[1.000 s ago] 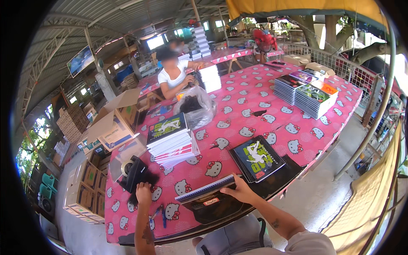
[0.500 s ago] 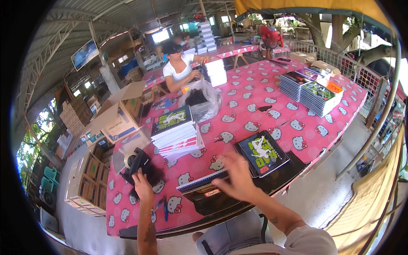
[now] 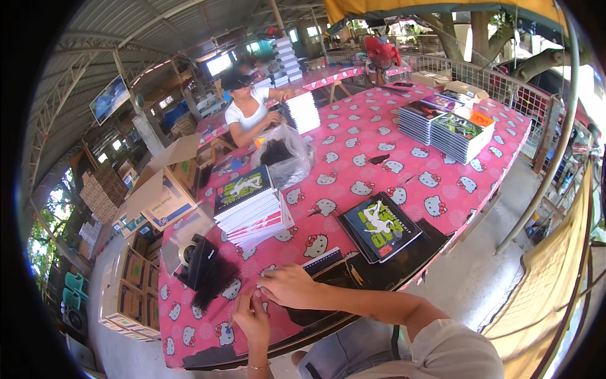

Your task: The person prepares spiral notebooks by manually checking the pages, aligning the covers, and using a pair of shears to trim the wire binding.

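Observation:
My left hand point(image 3: 252, 318) and my right hand point(image 3: 291, 287) meet over the near edge of the pink table, fingers pinched together. Something small and pale shows between the fingertips, too small to name. Just left of them sits a black tape dispenser point(image 3: 203, 254) with a roll of tape, beside a bundle of black strands point(image 3: 216, 281). Beyond my right hand lies a blue spiral-bound edge point(image 3: 323, 259), partly covered by my hand and arm. To its right, dark spiral notebooks point(image 3: 380, 226) with a green and white cover lie in a low pile.
A taller stack of notebooks point(image 3: 254, 218) stands behind the dispenser, near a clear plastic bag point(image 3: 295, 165) of black material. Across the table a person point(image 3: 249, 107) handles a spiral-bound stack point(image 3: 303, 114). More notebooks point(image 3: 464, 136) sit far right; cardboard boxes point(image 3: 167, 199) stand left.
My left hand has left the tape dispenser and come right and nearer. My right hand has moved left from above the spiral-bound edge to meet it. The view has shifted slightly.

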`<state>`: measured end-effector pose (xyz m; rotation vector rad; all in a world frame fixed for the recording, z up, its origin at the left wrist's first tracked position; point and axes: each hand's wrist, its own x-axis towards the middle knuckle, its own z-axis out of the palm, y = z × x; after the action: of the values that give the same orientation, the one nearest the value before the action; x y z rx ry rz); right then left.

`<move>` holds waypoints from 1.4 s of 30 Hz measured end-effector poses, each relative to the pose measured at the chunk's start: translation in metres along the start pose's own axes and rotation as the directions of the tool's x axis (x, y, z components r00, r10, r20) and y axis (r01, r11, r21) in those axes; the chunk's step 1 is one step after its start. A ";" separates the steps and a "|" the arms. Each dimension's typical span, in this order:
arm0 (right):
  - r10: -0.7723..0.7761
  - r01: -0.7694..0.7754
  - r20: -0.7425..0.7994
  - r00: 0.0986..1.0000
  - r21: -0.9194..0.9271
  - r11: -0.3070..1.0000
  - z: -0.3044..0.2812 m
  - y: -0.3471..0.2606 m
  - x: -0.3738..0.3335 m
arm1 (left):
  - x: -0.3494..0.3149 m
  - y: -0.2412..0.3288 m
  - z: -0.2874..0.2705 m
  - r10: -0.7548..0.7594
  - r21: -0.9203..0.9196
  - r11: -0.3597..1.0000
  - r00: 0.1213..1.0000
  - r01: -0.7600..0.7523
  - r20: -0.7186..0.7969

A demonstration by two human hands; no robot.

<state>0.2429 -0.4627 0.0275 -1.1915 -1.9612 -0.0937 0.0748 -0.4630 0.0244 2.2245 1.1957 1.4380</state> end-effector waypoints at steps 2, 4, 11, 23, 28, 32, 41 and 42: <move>0.009 -0.009 -0.004 1.000 -0.007 1.000 0.000 0.000 0.001 | -0.002 0.002 0.002 -0.018 -0.072 0.997 0.999 0.015 -0.042; 0.015 -0.015 -0.010 1.000 -0.007 1.000 -0.001 -0.001 0.001 | -0.007 0.000 0.002 -0.040 -0.137 0.990 0.996 0.028 -0.083; 0.019 -0.019 -0.041 0.999 0.009 1.000 0.003 0.002 0.001 | 0.004 0.004 -0.010 -0.097 -0.115 0.988 0.992 0.106 0.082; 0.077 -0.078 0.010 0.997 0.055 0.995 0.003 0.002 0.002 | 0.011 0.010 -0.010 -0.090 -0.074 0.993 0.992 0.097 0.087; 0.064 -0.068 0.069 0.996 0.058 0.996 0.001 0.002 0.002 | 0.010 -0.014 -0.004 -0.079 -0.004 0.997 0.994 0.079 0.070; 0.068 -0.074 0.074 0.995 0.080 0.994 -0.006 0.001 0.002 | 0.023 -0.011 -0.011 0.123 0.027 0.992 0.988 -0.126 0.093; 0.028 -0.052 0.092 0.995 0.266 0.963 -0.011 0.016 0.005 | 0.043 -0.011 -0.023 0.139 -0.055 0.990 0.908 -0.128 0.396; -0.002 -0.025 0.099 0.995 0.269 0.963 -0.009 0.020 0.004 | 0.043 -0.005 -0.020 0.173 -0.086 0.984 0.926 -0.153 0.335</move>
<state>0.2628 -0.4530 0.0299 -1.0435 -1.9770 0.2372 0.0633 -0.4328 0.0599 2.4509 0.8619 1.0590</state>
